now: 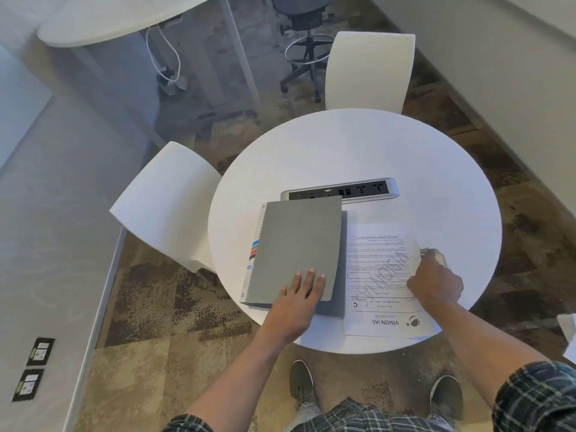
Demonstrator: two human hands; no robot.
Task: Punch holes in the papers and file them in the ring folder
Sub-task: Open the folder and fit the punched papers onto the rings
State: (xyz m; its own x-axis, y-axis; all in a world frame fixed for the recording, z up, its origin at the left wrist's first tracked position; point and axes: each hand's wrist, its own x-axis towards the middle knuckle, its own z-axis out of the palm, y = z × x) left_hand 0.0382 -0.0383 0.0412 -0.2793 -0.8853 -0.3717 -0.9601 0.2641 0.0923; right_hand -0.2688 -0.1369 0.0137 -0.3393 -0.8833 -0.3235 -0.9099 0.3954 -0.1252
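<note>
- Nearest us, our plaid-sleeved forearms reach over the round white bench [374, 145].
- Our left hand [297, 302] lies flat, fingers straight and spread, on the near edge of the closed grey ring folder [296, 244], which sits left of centre with coloured tabs along its left side.
- Printed white paper sheets [383, 275] lie just right of the folder, partly tucked under it.
- Our right hand [434, 283] rests on the papers' right edge, fingers curled round a small silver-and-cream object [434, 255]; we cannot tell what it is.
- Beyond the folder sits a silver socket panel [343, 190].
</note>
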